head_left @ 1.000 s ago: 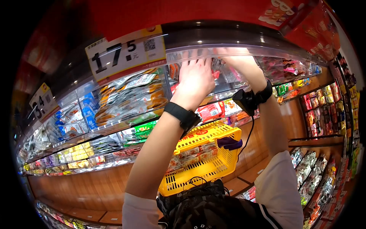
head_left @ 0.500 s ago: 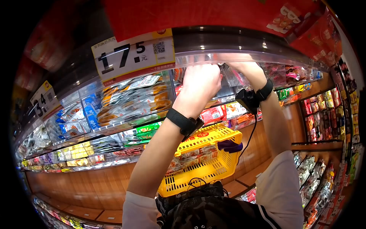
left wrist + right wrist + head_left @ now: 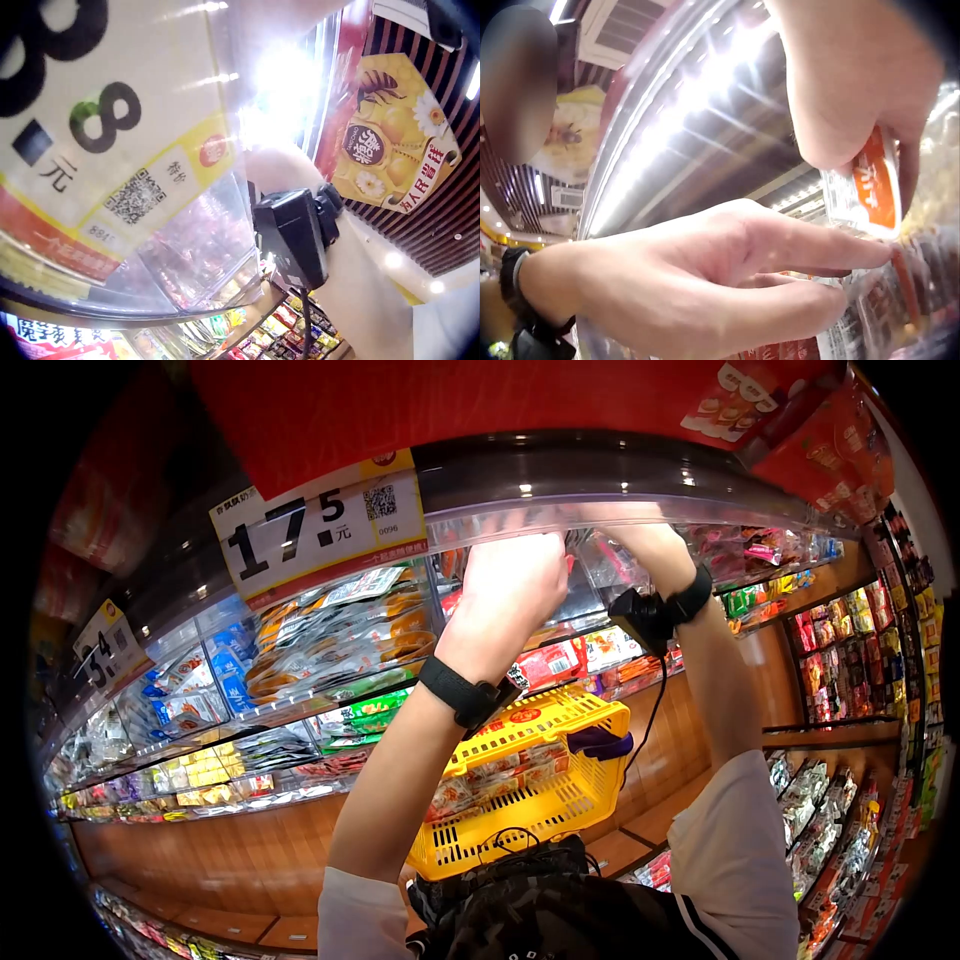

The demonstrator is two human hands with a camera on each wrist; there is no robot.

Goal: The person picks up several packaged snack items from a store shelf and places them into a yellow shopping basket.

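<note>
Right now the right hand point(image 3: 859, 82) is pinching an orange-and-white packet point(image 3: 877, 184) near its upper end, and the packet is hanging below that hand with its long axis running nearly upright, tilting slightly. The left hand point(image 3: 675, 277) is lying lower, its index finger and thumb pointing towards the packet and standing apart from each other; its other fingers are hiding partly behind. Its index fingertip is sitting just beneath the packet's bottom edge, though whether the two are touching I cannot tell. So the packet is lying nearer the right hand, which is bearing it, with the left coming from below and to the side.

Under the fingers, more packets point(image 3: 926, 285) are lying close together in the shelf bin, some of them with see-through wrapping. A transparent shelf lip point(image 3: 710, 513) is crossing in front of both hands, and a bright light strip point(image 3: 679, 97) is glaring overhead. Down by the person's body, a yellow basket point(image 3: 597, 802) is holding bags, while a price card point(image 3: 320, 530) is hanging to the left.
</note>
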